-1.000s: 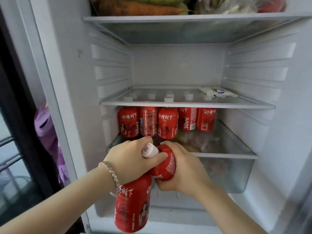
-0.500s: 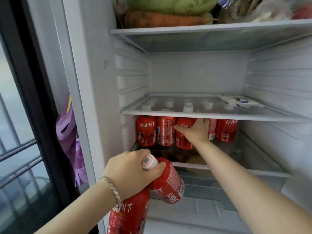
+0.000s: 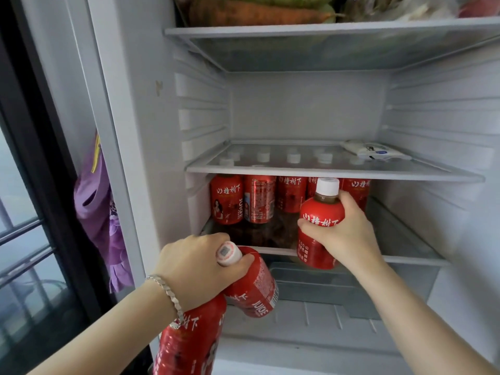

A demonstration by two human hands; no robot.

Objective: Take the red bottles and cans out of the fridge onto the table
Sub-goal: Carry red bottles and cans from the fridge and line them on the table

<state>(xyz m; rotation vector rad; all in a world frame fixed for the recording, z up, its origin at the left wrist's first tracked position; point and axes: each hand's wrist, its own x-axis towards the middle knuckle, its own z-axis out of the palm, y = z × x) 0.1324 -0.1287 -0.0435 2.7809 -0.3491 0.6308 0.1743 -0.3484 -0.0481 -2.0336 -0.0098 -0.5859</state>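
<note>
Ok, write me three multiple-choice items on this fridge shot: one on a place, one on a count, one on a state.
1. The white packet lies:
A. on the middle glass shelf, at the right
B. in the bottom drawer
C. on the top shelf

2. The left hand holds how many red bottles?
A. one
B. two
C. three

3. The right hand is:
A. open and empty
B. gripping a white-capped bottle
C. flat against the fridge wall

Key:
1 A, it rests on that glass near the right wall.
2 B, one sits by the thumb and another hangs lower.
3 B, the fingers curl round its red body.
</note>
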